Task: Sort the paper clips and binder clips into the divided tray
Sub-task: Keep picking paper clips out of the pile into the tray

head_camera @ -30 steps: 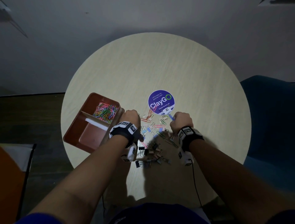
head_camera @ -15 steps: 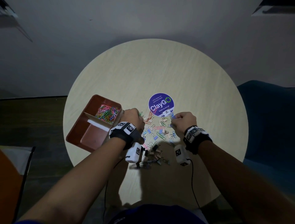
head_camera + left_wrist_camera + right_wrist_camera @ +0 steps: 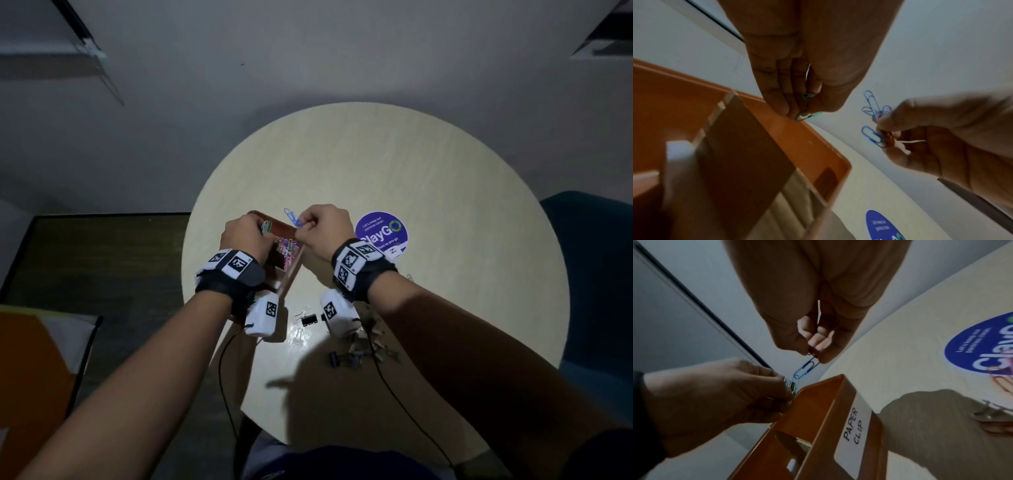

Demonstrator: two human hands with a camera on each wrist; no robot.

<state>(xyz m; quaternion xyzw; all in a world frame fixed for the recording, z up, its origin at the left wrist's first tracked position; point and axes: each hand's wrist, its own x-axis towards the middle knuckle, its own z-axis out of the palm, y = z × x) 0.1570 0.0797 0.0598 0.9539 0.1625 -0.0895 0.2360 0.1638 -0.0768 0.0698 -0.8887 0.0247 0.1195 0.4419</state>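
Note:
Both hands hover over the brown divided tray (image 3: 290,270) at the table's left. My left hand (image 3: 247,235) pinches green paper clips (image 3: 804,115) above the tray's far compartment. My right hand (image 3: 322,229) pinches a small bunch of blue paper clips (image 3: 292,217) beside it, over the tray's far right rim (image 3: 818,387). Colourful paper clips (image 3: 287,249) lie in that compartment, whose side bears a "PAPER CLIP" label (image 3: 854,426). A pile of binder clips (image 3: 359,353) lies on the table below my right wrist, with one black binder clip (image 3: 309,320) apart.
A round purple sticker (image 3: 382,233) sits right of the tray on the round pale table (image 3: 445,192). A blue chair (image 3: 596,274) stands at the right. Cables (image 3: 394,387) trail from the wrist cameras over the near table edge.
Both hands have lifted from the clip pile by the sticker and moved left to above the tray, each carrying paper clips. The head view has shifted left too.

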